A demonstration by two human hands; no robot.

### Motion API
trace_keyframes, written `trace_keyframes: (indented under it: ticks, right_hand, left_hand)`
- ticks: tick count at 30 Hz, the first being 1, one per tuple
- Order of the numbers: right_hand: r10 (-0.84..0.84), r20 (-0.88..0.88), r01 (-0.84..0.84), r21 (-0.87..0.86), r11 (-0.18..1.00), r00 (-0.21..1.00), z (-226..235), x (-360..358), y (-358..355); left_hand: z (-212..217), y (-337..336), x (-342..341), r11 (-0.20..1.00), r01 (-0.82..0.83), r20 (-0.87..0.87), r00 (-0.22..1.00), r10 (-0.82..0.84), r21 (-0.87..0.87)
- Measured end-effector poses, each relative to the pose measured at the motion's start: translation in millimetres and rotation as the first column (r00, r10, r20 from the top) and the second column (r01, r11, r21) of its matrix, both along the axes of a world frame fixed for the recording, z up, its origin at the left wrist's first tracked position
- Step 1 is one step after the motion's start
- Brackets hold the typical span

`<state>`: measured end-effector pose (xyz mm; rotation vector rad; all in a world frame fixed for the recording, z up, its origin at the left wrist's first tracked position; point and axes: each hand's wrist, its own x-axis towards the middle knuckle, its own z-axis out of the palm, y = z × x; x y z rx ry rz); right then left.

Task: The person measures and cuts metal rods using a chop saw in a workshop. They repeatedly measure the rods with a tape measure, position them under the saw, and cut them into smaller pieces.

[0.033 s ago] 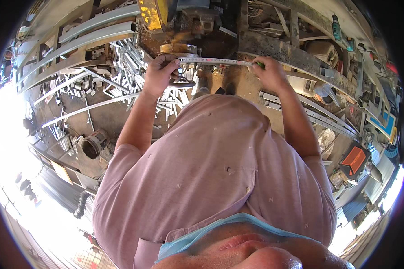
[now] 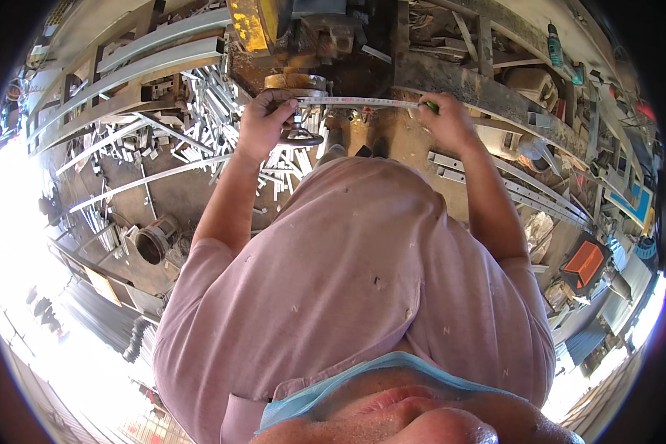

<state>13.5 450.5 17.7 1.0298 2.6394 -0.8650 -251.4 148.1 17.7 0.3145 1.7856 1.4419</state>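
Note:
A white tape measure blade (image 2: 362,101) is stretched nearly level from hand to hand at the far side, in front of a machine. My left hand (image 2: 263,118) pinches the blade's left end between thumb and fingers, just above a handwheel (image 2: 301,138) with a dark rim. My right hand (image 2: 448,120) is closed around the other end. A bit of green shows between its thumb and fingers; the rest of what it grips there is hidden. Just behind the blade's left part is a rusty round machine part (image 2: 294,81).
A yellow machine body (image 2: 249,26) rises behind. Many short cut metal tubes (image 2: 207,111) are heaped at the left, below long steel bars (image 2: 163,63). Steel rails (image 2: 510,194) lie at the right, with an orange-and-black box (image 2: 584,265) farther right. A round metal drum (image 2: 154,243) stands lower left.
My right hand and its end of the tape measure have shifted very slightly to the right. My left hand is almost unmoved, and both keep their hold.

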Motion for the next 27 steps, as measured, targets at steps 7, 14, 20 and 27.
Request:
trace_keyframes:
  ticks: [7,14,20,27]
  right_hand:
    - [-0.295,0.037,0.287,0.146,0.947,0.955,13.2,2.6,46.4]
    - [-0.353,0.018,0.335,0.267,0.903,0.936,14.4,-21.8,84.4]
    - [-0.277,0.032,0.242,0.402,0.883,0.960,1.8,-60.0,100.2]
    - [-0.182,-0.007,0.167,0.426,0.889,0.983,-0.6,-119.0,95.2]
  left_hand:
    - [10.9,-24.0,-106.1,0.905,-0.186,-0.765,0.613,-0.197,-0.382]
    - [7.8,28.6,-258.9,0.644,-0.236,-0.686,0.231,-0.690,-0.728]
    - [-28.8,62.4,-333.5,0.390,-0.113,-0.405,0.229,-0.885,-0.914]
    - [-56.8,50.0,-383.4,0.413,-0.106,-0.414,-0.013,-0.910,-0.905]
